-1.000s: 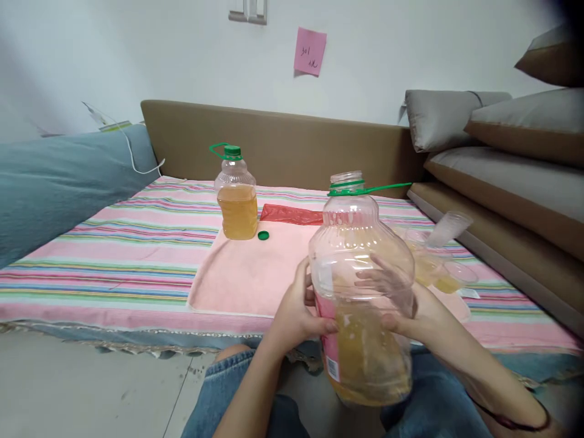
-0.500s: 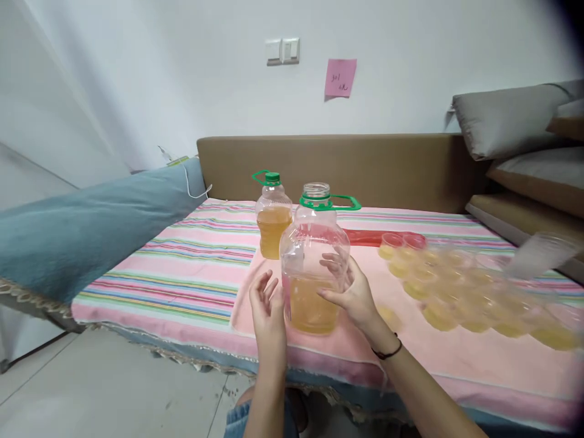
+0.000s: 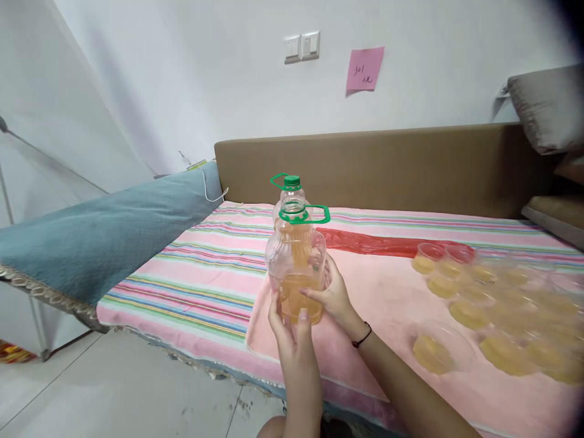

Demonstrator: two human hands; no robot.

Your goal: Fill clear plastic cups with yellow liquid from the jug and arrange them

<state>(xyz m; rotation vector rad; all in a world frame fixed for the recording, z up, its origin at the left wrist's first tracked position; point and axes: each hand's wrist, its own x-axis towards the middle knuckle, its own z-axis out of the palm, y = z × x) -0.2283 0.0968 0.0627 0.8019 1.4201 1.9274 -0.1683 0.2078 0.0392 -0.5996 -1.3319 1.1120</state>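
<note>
A clear plastic bottle [image 3: 295, 252] with a green ring handle and an uncapped neck holds yellowish liquid in its lower part. My left hand [image 3: 294, 331] grips it low on the left, with the thumb across the front. On the right side, my right hand [image 3: 336, 298] is wrapped round it, thumb in front and the other fingers partly hidden behind. Directly behind stands a second bottle [image 3: 292, 182] with a green cap and handle, mostly covered by the first. Whether the held bottle's base touches the pink cloth [image 3: 378, 286] I cannot tell.
Several clear cups of yellow liquid [image 3: 469, 307] stand in rows at right; one nearer cup [image 3: 432, 353] stands apart. A red plastic bag [image 3: 369, 241] lies flat behind the cloth. A brown backrest [image 3: 365, 170] borders the striped cover [image 3: 191, 292]. Cushions [image 3: 547, 109] pile up at far right.
My left hand has closed onto the bottle, which has moved left and back, in front of the capped one. My right hand has stayed on it. The view has turned left.
</note>
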